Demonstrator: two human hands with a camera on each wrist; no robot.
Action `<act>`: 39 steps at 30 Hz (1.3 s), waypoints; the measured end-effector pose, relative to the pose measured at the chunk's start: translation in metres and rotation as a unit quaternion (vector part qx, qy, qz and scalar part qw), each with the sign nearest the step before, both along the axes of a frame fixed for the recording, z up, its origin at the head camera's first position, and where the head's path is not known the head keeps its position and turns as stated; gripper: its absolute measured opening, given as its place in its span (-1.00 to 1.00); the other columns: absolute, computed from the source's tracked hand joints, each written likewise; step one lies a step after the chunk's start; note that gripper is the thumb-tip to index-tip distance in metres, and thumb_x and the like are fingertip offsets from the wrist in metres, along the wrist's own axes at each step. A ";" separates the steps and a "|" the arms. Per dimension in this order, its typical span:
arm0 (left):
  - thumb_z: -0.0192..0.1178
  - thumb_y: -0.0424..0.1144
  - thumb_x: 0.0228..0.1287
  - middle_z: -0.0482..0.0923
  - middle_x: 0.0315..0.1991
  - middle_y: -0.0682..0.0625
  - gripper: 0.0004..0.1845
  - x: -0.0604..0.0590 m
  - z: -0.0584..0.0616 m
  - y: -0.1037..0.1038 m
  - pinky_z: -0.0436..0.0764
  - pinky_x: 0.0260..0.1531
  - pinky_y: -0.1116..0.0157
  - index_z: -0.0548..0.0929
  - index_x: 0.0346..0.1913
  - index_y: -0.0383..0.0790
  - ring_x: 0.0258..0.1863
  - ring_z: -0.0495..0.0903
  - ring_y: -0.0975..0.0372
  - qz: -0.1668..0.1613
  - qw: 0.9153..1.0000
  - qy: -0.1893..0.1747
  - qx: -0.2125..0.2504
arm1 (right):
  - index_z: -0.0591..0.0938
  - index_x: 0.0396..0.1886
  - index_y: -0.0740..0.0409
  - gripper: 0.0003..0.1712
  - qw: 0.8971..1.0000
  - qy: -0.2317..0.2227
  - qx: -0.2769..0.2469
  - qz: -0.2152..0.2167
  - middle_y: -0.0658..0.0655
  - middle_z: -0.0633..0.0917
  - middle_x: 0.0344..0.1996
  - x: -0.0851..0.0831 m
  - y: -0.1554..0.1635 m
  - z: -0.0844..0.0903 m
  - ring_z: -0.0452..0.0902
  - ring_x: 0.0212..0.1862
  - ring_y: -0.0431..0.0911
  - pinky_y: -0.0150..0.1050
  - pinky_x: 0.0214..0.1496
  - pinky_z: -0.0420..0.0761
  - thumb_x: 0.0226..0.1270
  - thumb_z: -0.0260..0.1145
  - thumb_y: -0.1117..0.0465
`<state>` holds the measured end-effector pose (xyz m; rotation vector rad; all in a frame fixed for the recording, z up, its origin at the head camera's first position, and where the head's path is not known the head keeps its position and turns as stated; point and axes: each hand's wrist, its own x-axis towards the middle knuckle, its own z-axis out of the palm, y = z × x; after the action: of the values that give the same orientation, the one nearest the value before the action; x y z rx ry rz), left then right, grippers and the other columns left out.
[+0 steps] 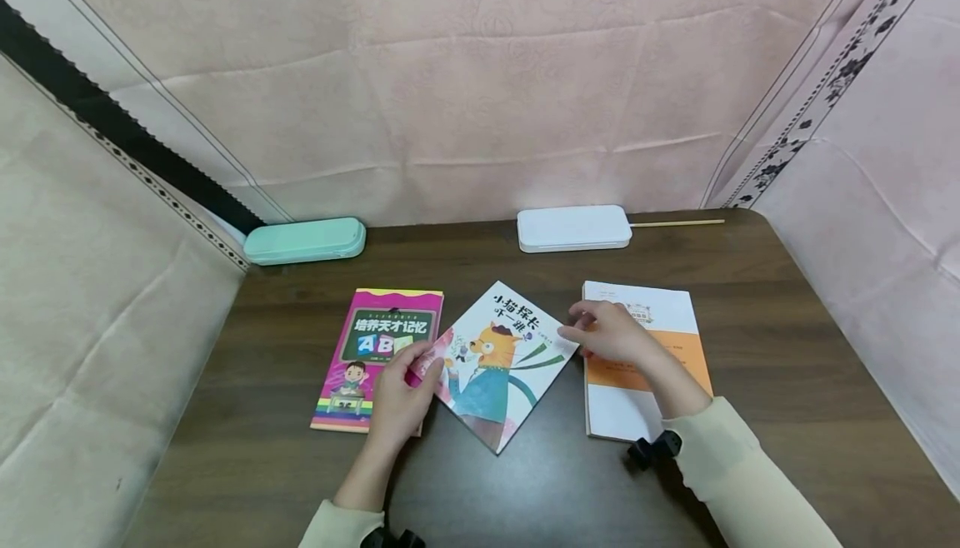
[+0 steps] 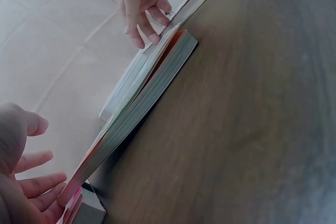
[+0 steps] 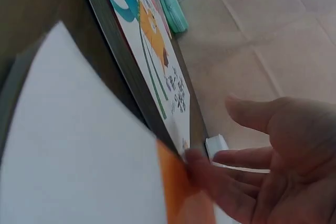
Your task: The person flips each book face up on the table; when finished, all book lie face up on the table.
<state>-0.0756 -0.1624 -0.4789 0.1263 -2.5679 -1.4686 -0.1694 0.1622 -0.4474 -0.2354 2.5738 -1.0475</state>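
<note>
Picture book with a cat on its cover is lying turned like a diamond on the dark wooden table, its long axis running from far left corner to near right, between both hands. The left hand is pinching its left corner, fingers curled over the edge, while the right hand is touching the opposite right corner with nearly straight fingers. That left corner is overlapping the pink book; the white and orange book is lying just right, under the right hand. A mint case and a white case are sitting along the far edge.
</note>
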 end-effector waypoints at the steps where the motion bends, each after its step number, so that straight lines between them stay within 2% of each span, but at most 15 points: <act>1: 0.37 -0.15 0.34 0.64 0.16 -0.07 -0.62 0.000 0.000 0.000 0.54 0.23 0.04 0.70 0.15 -0.21 0.19 0.57 0.10 -0.001 1.000 -0.002 -0.002 | 0.54 0.28 0.30 -0.37 1.000 -0.012 -0.005 0.006 0.20 0.67 -0.14 0.001 -0.001 0.000 0.64 -0.35 -0.05 -0.22 -0.32 0.62 0.39 0.41 0.00; 4: 0.37 -0.14 0.34 0.66 0.12 -0.07 -0.62 0.001 0.001 0.000 0.58 0.16 0.05 0.70 0.15 -0.22 0.10 0.60 0.10 -0.007 1.000 -0.007 -0.013 | 0.50 0.32 0.32 -0.33 1.000 -0.025 -0.013 0.013 0.23 0.67 -0.11 0.001 -0.005 0.001 0.65 -0.44 -0.06 -0.24 -0.35 0.63 0.39 0.41 -0.01; 6: 0.37 -0.13 0.33 0.67 0.09 -0.08 -0.61 0.003 0.001 0.001 0.60 0.12 0.04 0.70 0.14 -0.22 0.05 0.61 0.09 -0.015 1.000 -0.012 -0.025 | 0.50 0.33 0.32 -0.31 1.000 -0.017 -0.009 0.013 0.25 0.67 -0.08 0.000 -0.008 0.001 0.63 -0.44 -0.08 -0.24 -0.33 0.62 0.39 0.40 -0.03; 9: 0.39 -0.11 0.31 0.67 0.10 -0.10 -0.58 0.006 0.001 0.003 0.59 0.13 0.01 0.69 0.16 -0.21 0.08 0.61 0.04 -0.033 0.998 -0.021 -0.055 | 0.51 0.32 0.31 -0.30 1.000 -0.005 -0.002 0.005 0.28 0.66 -0.04 -0.002 -0.010 0.000 0.62 -0.40 -0.07 -0.23 -0.29 0.62 0.39 0.39 -0.06; 12: 0.41 -0.09 0.29 0.65 0.15 -0.11 -0.54 0.009 0.001 0.006 0.55 0.19 -0.03 0.68 0.19 -0.20 0.17 0.58 0.01 -0.053 0.994 -0.027 -0.087 | 0.50 0.33 0.31 -0.30 1.000 0.008 0.006 0.001 0.29 0.65 0.02 -0.006 -0.012 -0.001 0.61 -0.31 -0.04 -0.20 -0.23 0.65 0.40 0.38 -0.06; 16: 0.42 -0.08 0.27 0.64 0.16 -0.13 -0.49 0.013 0.002 0.013 0.53 0.21 -0.04 0.66 0.21 -0.24 0.18 0.57 -0.02 -0.080 0.988 -0.022 -0.127 | 0.50 0.34 0.32 -0.29 0.999 0.033 0.015 0.004 0.32 0.63 0.08 -0.009 -0.014 -0.002 0.58 -0.11 0.07 -0.11 -0.11 0.66 0.40 0.37 -0.06; 20: 0.42 -0.06 0.27 0.62 0.20 -0.16 -0.45 0.017 0.004 0.019 0.48 0.27 -0.06 0.65 0.23 -0.30 0.23 0.54 -0.06 -0.100 0.982 -0.018 -0.157 | 0.47 0.37 0.34 -0.27 0.999 0.046 0.011 0.011 0.36 0.62 0.13 -0.013 -0.018 -0.003 0.58 -0.01 0.13 -0.06 -0.08 0.67 0.41 0.37 -0.05; 27: 0.44 -0.04 0.25 0.62 0.18 -0.16 -0.44 0.020 0.005 0.022 0.46 0.27 -0.08 0.65 0.20 -0.31 0.23 0.54 -0.05 -0.106 0.979 -0.020 -0.170 | 0.44 0.39 0.35 -0.25 0.998 0.060 0.010 0.024 0.30 0.65 -0.03 -0.022 -0.024 -0.010 0.51 -0.13 0.06 -0.16 -0.21 0.58 0.41 0.38 -0.04; 34: 0.45 -0.05 0.24 0.64 0.05 -0.12 -0.53 0.021 0.001 0.021 0.54 0.17 -0.04 0.69 0.10 -0.29 0.09 0.58 0.02 -0.112 0.978 -0.004 -0.176 | 0.44 0.41 0.31 -0.26 0.997 0.076 0.000 0.032 0.31 0.63 0.06 -0.030 -0.027 -0.016 0.54 -0.03 0.09 -0.04 -0.05 0.62 0.42 0.37 -0.03; 39: 0.44 -0.03 0.25 0.58 0.13 -0.13 -0.49 0.020 0.002 0.022 0.53 0.19 -0.05 0.67 0.14 -0.27 0.13 0.54 -0.01 -0.102 0.980 -0.013 -0.168 | 0.41 0.44 0.27 -0.25 0.997 0.067 -0.016 0.021 0.32 0.58 0.19 -0.031 -0.021 -0.014 0.58 0.07 0.14 -0.06 -0.07 0.69 0.43 0.35 -0.06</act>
<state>-0.0560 -0.1401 -0.4773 -0.1682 -2.8767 -1.0702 -0.2002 0.1408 -0.4613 -0.3771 2.6597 -1.0925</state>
